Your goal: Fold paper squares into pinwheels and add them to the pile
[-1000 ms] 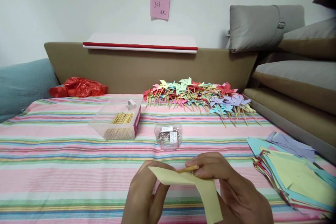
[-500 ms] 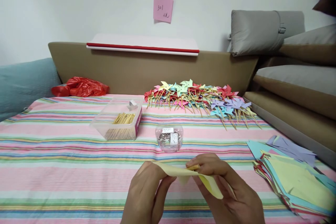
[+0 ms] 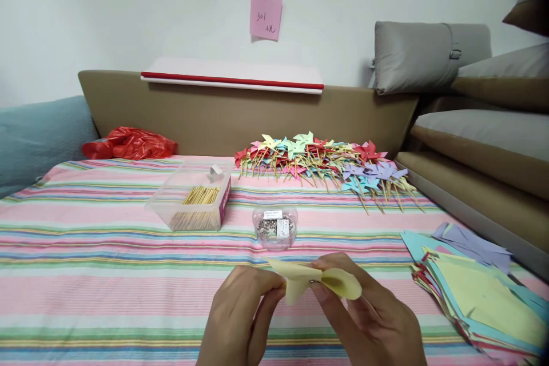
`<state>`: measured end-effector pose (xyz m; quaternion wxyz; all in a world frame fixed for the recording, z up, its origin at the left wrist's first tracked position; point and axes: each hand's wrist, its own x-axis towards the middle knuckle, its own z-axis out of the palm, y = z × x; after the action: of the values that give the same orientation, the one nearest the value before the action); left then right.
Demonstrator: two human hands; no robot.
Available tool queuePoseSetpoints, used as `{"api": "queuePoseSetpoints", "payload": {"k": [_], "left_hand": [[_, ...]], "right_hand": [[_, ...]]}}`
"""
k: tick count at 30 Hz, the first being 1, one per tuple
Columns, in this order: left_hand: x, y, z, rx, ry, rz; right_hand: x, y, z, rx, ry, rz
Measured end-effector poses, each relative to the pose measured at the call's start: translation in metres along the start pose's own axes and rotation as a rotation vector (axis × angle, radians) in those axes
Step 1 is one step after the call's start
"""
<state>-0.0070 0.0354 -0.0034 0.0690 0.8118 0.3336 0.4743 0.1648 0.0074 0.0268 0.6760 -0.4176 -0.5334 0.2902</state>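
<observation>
A pale yellow paper pinwheel (image 3: 295, 290), its blades folded and curled, is held between both hands above the striped cloth. My left hand (image 3: 240, 309) pinches its left side between thumb and forefinger. My right hand (image 3: 364, 309) grips the right side, thumb tip against the middle of the paper, where a small shiny pin head (image 3: 314, 282) shows. One rounded yellow blade bulges out past the right fingers. Whether a stick is behind the paper I cannot tell. Just beyond the hands stands a clear plastic box of metal pins (image 3: 274, 230).
A clear bin of wooden sticks (image 3: 223, 206) stands left of centre. Finished pinwheels (image 3: 304, 146) lie heaped at the back. Coloured paper sheets (image 3: 484, 291) are stacked at right, beside grey cushions (image 3: 480, 131). A red plastic bag (image 3: 137, 143) lies back left on the striped cloth (image 3: 107, 291).
The pinwheel has been turned, so its pin head now shows at my right thumb. The stick end seen under my right forefinger is out of sight. My left hand keeps its pinch.
</observation>
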Motion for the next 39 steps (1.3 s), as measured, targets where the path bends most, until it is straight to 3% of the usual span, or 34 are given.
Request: {"api": "queuePoseSetpoints", "payload": {"k": [10,20,22,25,29,31,34,39], "left_hand": [[0.002,0.003,0.0,0.022,-0.011,-0.018],[0.002,-0.001,0.005,-0.029,-0.005,-0.134],[0.003,0.003,0.007,-0.106,0.013,-0.247],[0.007,0.012,0.011,-0.298,0.09,-0.571],[0.012,0.012,0.016,-0.641,0.136,-0.915],[0.012,0.007,0.02,-0.764,0.147,-1.001],[0.011,0.004,0.027,-0.896,0.164,-1.059],[0.011,0.006,0.033,-0.955,0.124,-1.065]], "right_hand": [[0.0,0.001,-0.001,0.001,0.0,0.025],[0.003,0.003,-0.008,0.094,0.075,0.33],[0.005,0.005,-0.009,0.165,0.09,0.402],[0.009,0.01,-0.01,0.293,0.078,0.405],[0.009,0.018,-0.008,0.056,-0.131,0.475],[0.004,0.022,-0.003,-0.153,-0.309,0.485],[-0.004,0.031,0.009,-0.364,-0.473,0.348],[-0.012,0.045,0.026,-0.529,-0.444,0.214]]}}
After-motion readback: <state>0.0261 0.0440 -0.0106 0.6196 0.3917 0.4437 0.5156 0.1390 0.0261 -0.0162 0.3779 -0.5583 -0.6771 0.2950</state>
